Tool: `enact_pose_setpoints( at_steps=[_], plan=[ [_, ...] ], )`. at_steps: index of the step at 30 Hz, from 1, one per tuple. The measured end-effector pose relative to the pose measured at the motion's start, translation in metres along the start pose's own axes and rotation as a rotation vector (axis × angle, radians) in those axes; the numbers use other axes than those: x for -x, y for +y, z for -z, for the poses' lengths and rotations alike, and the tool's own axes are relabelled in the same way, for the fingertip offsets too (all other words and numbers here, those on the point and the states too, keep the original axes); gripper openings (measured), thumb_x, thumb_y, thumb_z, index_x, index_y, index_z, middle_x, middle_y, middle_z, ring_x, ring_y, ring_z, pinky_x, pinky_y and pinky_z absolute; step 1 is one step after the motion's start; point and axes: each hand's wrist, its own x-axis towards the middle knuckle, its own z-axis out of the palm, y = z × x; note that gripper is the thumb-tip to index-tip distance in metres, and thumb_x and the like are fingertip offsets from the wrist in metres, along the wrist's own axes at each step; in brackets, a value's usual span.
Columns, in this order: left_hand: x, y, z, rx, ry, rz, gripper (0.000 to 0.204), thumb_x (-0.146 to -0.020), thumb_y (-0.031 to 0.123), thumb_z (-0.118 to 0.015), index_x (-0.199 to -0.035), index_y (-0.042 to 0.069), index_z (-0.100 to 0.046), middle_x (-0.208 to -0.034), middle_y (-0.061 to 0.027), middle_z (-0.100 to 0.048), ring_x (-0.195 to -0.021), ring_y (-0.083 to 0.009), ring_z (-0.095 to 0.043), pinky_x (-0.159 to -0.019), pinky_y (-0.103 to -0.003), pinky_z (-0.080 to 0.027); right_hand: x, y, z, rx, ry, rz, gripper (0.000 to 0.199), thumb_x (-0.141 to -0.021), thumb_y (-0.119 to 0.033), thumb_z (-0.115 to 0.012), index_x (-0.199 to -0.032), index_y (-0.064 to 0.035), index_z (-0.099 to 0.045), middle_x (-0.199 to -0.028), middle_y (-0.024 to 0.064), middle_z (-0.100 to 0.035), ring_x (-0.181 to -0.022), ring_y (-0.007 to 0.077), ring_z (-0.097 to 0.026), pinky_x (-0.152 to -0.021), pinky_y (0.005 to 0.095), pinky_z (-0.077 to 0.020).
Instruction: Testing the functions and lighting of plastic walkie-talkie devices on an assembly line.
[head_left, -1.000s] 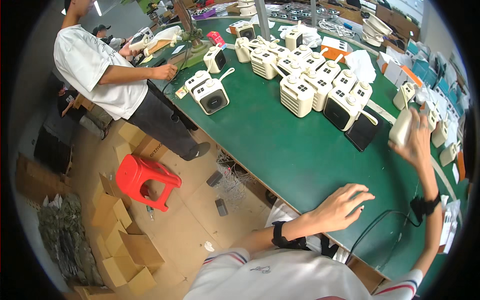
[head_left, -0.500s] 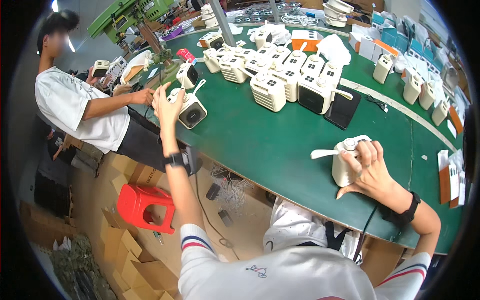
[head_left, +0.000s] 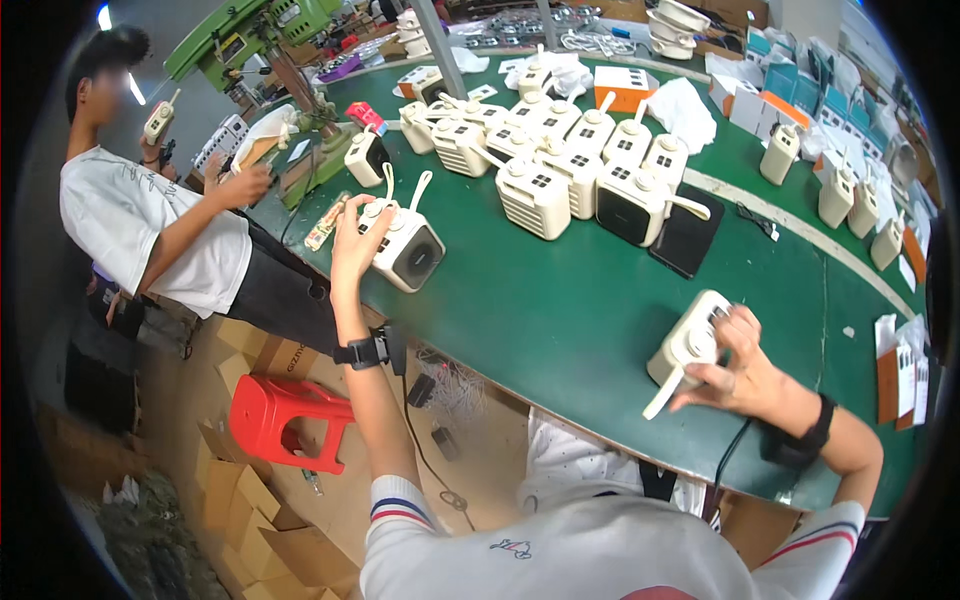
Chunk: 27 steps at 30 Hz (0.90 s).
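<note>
My left hand [head_left: 352, 237] is stretched out to the left and grips a cream box-shaped fan unit [head_left: 408, 248] with a dark round grille, standing near the edge of the green table [head_left: 560, 320]. My right hand [head_left: 738, 362] holds another cream unit [head_left: 688, 345] lying tilted on the table close to me, its handle strap sticking out toward the front edge. A black band is on each wrist.
A cluster of several cream units [head_left: 560, 165] fills the table's far middle, more stand along the right [head_left: 840, 195]. A black flat pad [head_left: 688, 243] lies behind. A person in a white shirt [head_left: 140, 225] works at the left. A red stool [head_left: 280, 420] and cardboard boxes [head_left: 240, 500] are below.
My left hand reached out to the left and took hold of the unit there. My right hand brought its unit down from the far right onto the table near me.
</note>
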Motion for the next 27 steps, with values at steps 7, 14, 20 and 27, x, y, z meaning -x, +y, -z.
enact_pose_setpoints(
  at_steps=[7,14,20,27],
  plan=[
    [0.083,0.123,-0.046,-0.386,-0.062,0.043,0.063,-0.084,0.059,-0.055,-0.122,0.010,-0.045,-0.113,-0.0215,-0.057,-0.099,-0.0427,-0.060,-0.086,-0.047,-0.046,-0.052,0.023,-0.059,-0.081,0.082,0.144,0.053,-0.076,-0.053,-0.068,-0.115,-0.0192,-0.057,-0.113,0.0158,-0.040,-0.108,0.0335,-0.045,-0.097,0.0530,-0.0356],
    [0.125,0.169,-0.081,-0.351,-0.106,0.014,0.058,-0.082,0.055,-0.059,-0.118,0.011,-0.045,-0.107,-0.0214,-0.055,-0.094,-0.0432,-0.060,-0.080,-0.049,-0.048,-0.063,0.024,-0.078,-0.161,0.139,0.189,0.056,-0.074,-0.044,-0.072,-0.120,-0.0197,-0.053,-0.112,0.0134,-0.042,-0.111,0.0312,-0.045,-0.096,0.0519,-0.0395],
    [0.131,0.173,-0.080,-0.353,-0.087,0.042,0.060,-0.082,0.054,-0.060,-0.117,0.009,-0.045,-0.106,-0.0212,-0.055,-0.091,-0.0437,-0.060,-0.077,-0.050,-0.048,-0.079,-0.003,-0.042,0.131,-0.030,0.112,0.044,-0.080,-0.025,-0.063,-0.123,-0.0176,-0.055,-0.107,0.0151,-0.048,-0.093,0.0278,-0.052,-0.080,0.0419,-0.0463],
    [0.133,0.180,-0.085,-0.365,-0.106,0.055,0.055,-0.084,0.049,-0.060,-0.117,0.008,-0.044,-0.105,-0.0214,-0.056,-0.092,-0.0439,-0.060,-0.077,-0.050,-0.047,-0.106,-0.013,-0.016,0.341,-0.559,-0.514,0.076,-0.077,-0.038,-0.069,-0.140,-0.0078,-0.041,-0.114,0.0276,-0.045,-0.099,0.0355,-0.051,-0.077,0.0353,-0.0511]
  ],
)
